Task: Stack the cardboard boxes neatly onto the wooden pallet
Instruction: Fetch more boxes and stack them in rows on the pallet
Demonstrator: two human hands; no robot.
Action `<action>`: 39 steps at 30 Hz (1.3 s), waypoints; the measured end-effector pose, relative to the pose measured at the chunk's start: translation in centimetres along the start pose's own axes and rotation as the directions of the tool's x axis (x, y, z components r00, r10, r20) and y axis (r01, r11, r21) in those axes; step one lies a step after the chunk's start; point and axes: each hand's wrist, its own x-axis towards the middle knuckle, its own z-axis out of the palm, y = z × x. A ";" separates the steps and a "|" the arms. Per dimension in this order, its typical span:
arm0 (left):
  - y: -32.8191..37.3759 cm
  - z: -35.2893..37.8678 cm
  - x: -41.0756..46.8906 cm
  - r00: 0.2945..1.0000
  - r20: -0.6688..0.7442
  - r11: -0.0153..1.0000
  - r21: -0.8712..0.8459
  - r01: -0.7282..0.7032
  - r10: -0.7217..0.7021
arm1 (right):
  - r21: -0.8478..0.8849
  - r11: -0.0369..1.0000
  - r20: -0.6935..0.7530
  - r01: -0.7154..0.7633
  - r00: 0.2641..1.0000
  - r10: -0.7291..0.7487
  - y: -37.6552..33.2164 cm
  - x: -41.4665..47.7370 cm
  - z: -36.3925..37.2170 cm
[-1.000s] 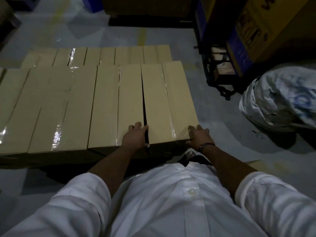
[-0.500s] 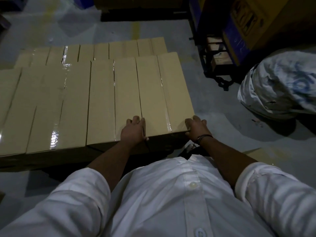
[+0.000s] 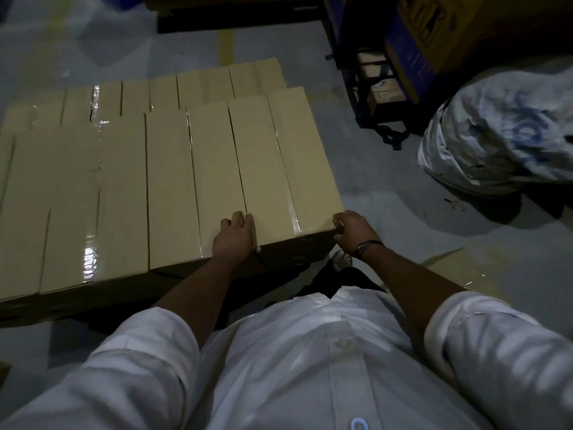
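- Has pushed the rightmost box leftward since a second ago, shutting the wide dark gap beside the neighbouring box down to a thin line.
- Grips that box's near top edge with the left hand, right at the seam between the two boxes: fingers bent over the top, thumb down the front face.
- Clasps the near right corner with the right hand, fingers curled round it; dark band on the wrist.
- Placed at the right end of the front layer, level with the neighbouring box and touching it along the long side.
- Sealed along the top with clear glossy tape, like the cartons beside it; contents out of sight.
- Further left, more sealed boxes side by side, tape glaring in the light.
- Behind, a seemingly lower back row of boxes, tops closed too.
- Cannot make out the wooden pallet under the stack; only shadow there.
- Off to the right on the grey floor, a bulging white sack, contents hidden.
- Beyond, a dark frame holding small cartons, next to a large blue-and-yellow carton.
- By the right forearm, a flat cardboard sheet lying on the floor.
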 end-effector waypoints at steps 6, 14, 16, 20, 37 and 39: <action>-0.3 -1.6 0.2 0.996 0.084 0.998 -0.067 0.008 -0.003 | 0.059 0.998 0.056 -0.011 0.998 0.008 0.2 -0.2 -1.0; -0.5 -3.5 3.7 0.995 0.094 0.996 -0.082 0.020 -0.012 | 0.301 0.941 -0.050 -0.153 0.983 0.176 0.5 3.1 -1.7; -0.4 -3.6 4.4 0.993 0.115 0.997 -0.078 0.011 -0.002 | 0.448 0.868 -0.087 -0.217 0.955 0.284 0.1 4.0 -1.4; -0.2 -3.3 4.4 0.992 0.129 1.000 -0.025 0.003 0.000 | 0.558 0.774 0.039 -0.301 0.941 0.337 -1.7 5.3 0.1; 1.7 -3.6 4.5 0.995 0.102 1.000 -0.008 0.005 -0.004 | 0.372 0.897 0.118 -0.239 0.971 0.210 0.4 2.9 0.8; 2.9 -2.8 4.3 0.997 -0.018 0.996 0.038 -0.077 0.077 | 0.390 0.891 0.105 -0.233 0.972 0.208 1.0 1.6 0.8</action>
